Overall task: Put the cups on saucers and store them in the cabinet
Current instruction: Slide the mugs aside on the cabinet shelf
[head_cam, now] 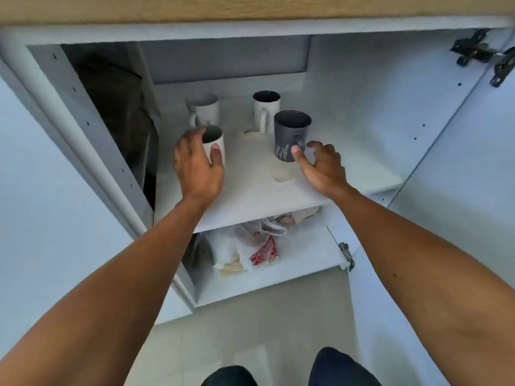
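Four cups stand on the upper shelf (250, 196) of an open white cabinet. My left hand (195, 162) wraps around a white cup with a dark inside (218, 140) at the front left, thumb on its near wall. My right hand (320, 165) is spread beside a dark grey cup with a leaf print (289, 132). Its thumb touches the cup's lower side and its fingers curl near the handle without closing. Behind stand a white cup (204, 110) and a white cup with a dark inside (266, 107). Faint pale shapes on the shelf may be saucers; I cannot tell.
The lower shelf (278, 277) holds plastic bags (250, 246) and a red-patterned packet (264, 253). The cabinet door (473, 162) hangs open on the right, with hinges at top and bottom. A dark gap lies left of the shelf. My knees show above a tiled floor.
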Action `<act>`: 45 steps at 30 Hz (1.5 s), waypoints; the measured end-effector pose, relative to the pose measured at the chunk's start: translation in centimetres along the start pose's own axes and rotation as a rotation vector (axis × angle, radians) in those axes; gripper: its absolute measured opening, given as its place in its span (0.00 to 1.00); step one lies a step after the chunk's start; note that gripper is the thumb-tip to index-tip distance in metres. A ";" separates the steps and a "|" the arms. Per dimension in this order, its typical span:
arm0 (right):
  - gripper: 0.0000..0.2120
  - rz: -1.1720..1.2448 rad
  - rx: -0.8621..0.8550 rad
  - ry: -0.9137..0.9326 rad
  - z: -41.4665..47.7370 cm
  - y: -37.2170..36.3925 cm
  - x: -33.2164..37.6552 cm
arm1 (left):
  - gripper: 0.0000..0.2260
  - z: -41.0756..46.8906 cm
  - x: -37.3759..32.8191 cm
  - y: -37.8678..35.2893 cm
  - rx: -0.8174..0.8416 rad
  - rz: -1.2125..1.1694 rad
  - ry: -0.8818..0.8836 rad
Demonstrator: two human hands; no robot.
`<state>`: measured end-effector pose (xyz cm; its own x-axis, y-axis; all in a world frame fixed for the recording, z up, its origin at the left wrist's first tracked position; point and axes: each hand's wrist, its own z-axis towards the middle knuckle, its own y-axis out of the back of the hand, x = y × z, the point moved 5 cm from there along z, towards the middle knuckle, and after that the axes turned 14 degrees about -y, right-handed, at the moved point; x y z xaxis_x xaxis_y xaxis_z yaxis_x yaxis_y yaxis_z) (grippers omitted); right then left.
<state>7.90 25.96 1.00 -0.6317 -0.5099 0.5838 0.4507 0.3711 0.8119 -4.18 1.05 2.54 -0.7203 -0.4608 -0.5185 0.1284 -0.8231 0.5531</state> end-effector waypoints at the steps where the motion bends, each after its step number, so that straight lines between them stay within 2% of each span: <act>1: 0.35 0.075 -0.026 0.012 0.0 0.0 0.2 | 0.20 0.0 0.2 0.3 -0.079 -0.033 -0.014; 7: 0.25 0.258 -0.026 0.112 0.7 -0.3 1.2 | 0.16 -0.7 3.1 0.1 -0.159 -0.080 0.106; 11: 0.22 0.392 0.084 0.063 1.5 -0.6 0.8 | 0.12 -1.0 4.4 -0.1 -0.193 -0.104 0.192; 15: 0.23 0.520 0.278 -0.042 2.0 -1.4 0.6 | 0.21 -1.8 5.8 -0.9 -0.193 -0.110 0.301; 19: 0.20 0.721 0.359 -0.117 1.9 -1.9 0.6 | 0.18 -1.9 6.5 -2.6 -0.157 -0.379 0.381; 21: 0.20 0.816 0.341 -0.123 1.9 -2.1 0.4 | 0.18 -1.8 6.3 -3.5 -0.152 -0.522 0.402; 24: 0.20 0.886 0.290 -0.110 1.8 -1.7 -0.3 | 0.17 -1.1 5.3 -4.3 -0.134 -0.587 0.386; 30: 0.20 0.902 0.104 -0.104 1.8 2.0 -2.9 | 0.18 2.2 0.4 -8.4 0.030 -0.713 0.306; 35: 0.20 0.857 -0.024 -0.130 1.8 4.4 -6.6 | 0.17 4.7 -4.0 -13.6 0.160 -0.787 0.246; 45: 0.20 0.870 -0.107 -0.195 1.6 5.4 -10.5 | 0.17 7.1 -7.5 -22.2 0.335 -0.825 0.260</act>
<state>15.98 34.54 -0.77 -0.1303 0.0620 0.9895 0.8703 0.4853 0.0841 -6.51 25.17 -1.23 -0.3149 0.1348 -0.9395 -0.5898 -0.8033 0.0824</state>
